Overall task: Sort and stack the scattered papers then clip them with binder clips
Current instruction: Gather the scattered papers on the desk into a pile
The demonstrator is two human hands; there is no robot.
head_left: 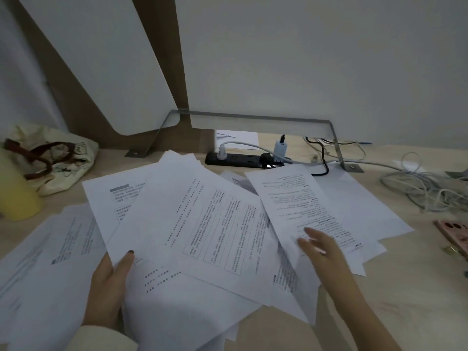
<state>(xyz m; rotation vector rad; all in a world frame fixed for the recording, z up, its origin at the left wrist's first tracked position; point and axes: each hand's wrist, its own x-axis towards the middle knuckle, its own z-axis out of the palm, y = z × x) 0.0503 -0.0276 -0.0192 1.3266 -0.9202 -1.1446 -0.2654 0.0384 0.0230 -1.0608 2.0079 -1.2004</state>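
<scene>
Several printed white paper sheets (207,224) lie scattered and overlapping across the pale wooden desk (395,295). My left hand (109,282) grips the lower left corner of a raised bundle of sheets, thumb on top. My right hand (321,249) lies with straight fingers on a tilted sheet (291,198) at the right of the pile; it is blurred. More sheets (43,262) spread out at the left. A small gold object (453,250), perhaps a binder clip, sits near the right edge.
A cream cloth bag with brown straps (53,158) and a yellow cylinder (15,193) stand at the left. A black power strip (240,160) with plugs lies behind the papers, tangled cables (425,188) at the right. A pink object (455,231) sits at the right edge.
</scene>
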